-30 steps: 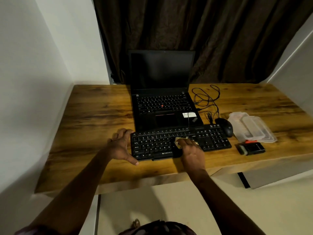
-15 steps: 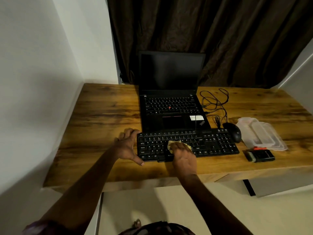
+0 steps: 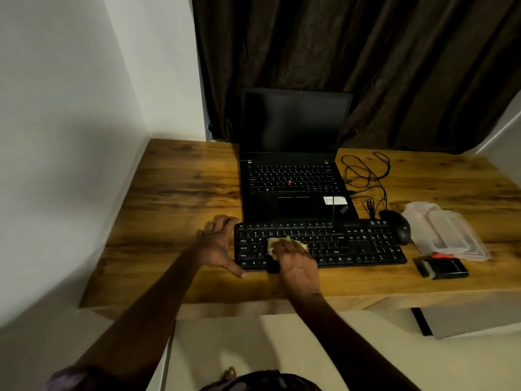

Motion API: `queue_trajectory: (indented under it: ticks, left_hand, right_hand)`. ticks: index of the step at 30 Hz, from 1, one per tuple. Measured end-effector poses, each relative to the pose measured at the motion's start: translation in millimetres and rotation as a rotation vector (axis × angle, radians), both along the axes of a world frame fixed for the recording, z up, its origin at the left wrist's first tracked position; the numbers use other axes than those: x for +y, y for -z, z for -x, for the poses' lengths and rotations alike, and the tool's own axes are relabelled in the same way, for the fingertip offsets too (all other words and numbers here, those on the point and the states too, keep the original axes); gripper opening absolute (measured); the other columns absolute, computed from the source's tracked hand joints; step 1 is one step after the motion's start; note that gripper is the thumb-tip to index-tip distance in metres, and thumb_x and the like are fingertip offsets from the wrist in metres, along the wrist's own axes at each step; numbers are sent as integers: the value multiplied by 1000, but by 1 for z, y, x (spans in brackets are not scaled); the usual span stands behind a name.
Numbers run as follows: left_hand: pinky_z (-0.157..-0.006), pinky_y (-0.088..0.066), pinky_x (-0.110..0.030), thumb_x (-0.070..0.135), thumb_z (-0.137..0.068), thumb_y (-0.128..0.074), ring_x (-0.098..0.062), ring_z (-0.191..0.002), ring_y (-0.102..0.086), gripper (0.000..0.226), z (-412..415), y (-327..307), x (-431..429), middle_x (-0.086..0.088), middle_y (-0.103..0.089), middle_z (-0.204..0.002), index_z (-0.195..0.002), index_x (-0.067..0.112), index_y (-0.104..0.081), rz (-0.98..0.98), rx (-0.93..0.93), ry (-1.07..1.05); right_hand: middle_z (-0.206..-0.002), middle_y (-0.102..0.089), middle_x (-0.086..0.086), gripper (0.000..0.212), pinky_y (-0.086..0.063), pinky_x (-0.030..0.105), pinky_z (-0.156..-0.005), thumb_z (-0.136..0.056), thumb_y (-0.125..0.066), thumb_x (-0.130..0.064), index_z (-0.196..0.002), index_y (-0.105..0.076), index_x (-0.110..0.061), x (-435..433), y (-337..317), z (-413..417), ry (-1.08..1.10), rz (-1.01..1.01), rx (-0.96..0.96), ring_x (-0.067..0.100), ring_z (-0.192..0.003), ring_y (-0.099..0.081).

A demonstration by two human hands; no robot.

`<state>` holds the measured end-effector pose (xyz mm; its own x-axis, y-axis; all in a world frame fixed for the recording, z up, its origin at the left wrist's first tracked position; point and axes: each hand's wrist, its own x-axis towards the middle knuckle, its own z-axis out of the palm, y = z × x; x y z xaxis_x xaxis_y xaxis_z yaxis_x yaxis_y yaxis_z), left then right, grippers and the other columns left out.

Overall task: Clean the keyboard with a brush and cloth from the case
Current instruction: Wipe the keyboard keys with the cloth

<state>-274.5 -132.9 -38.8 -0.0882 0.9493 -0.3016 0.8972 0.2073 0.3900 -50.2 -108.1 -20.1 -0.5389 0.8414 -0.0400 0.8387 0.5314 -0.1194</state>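
Observation:
A black keyboard [image 3: 352,244] lies near the front edge of the wooden desk [image 3: 180,193]. My right hand [image 3: 297,262] presses a small yellowish cloth [image 3: 275,244] onto the keys of the keyboard's left half. My left hand [image 3: 218,244] rests against the keyboard's left end, thumb along the front corner, fingers curled at the back corner. A black brush [image 3: 439,268] with an orange part lies on the desk to the right of the keyboard. The clear plastic case [image 3: 445,230] lies open behind the brush.
An open black laptop [image 3: 293,170] stands right behind the keyboard. A black mouse [image 3: 399,225] with a tangled cable [image 3: 366,176] sits between keyboard and case. A white wall borders the desk on the left; dark curtains hang behind.
My right hand has slid the cloth leftward along the keys. The left hand stays at the keyboard's left end. The camera has shifted left.

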Motion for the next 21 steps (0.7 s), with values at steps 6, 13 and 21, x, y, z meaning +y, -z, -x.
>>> queue_trajectory:
  ticks: [6, 13, 21]
  left_hand:
    - [-104, -32, -48, 72, -30, -83, -23, -131, -27, 144, 0, 0, 0, 9, -16, -146, -150, 41, -10, 9, 6, -11]
    - [-105, -31, -48, 58, -41, -92, -28, -133, -29, 138, -2, 1, 2, 4, -14, -148, -152, 36, -14, 1, 56, 11]
    - [-105, -30, -46, 70, -37, -86, -24, -133, -26, 141, 0, 2, -1, 8, -15, -146, -151, 39, -9, -11, 30, 15]
  right_hand:
    - [-152, -34, 11, 48, -33, 39, -112, -100, -43, -13, -147, -32, -15, -10, -2, 25, -106, 22, -30, 30, -140, -31]
    - [-103, -70, -2, 36, -55, 27, -73, -75, -75, -45, -103, -68, -24, -21, 6, 57, -266, 39, 5, 21, -97, -68]
    - [-145, -44, 9, 39, -31, 40, -109, -100, -43, -24, -137, -46, -15, -23, 1, 34, -288, -34, -93, 31, -135, -36]
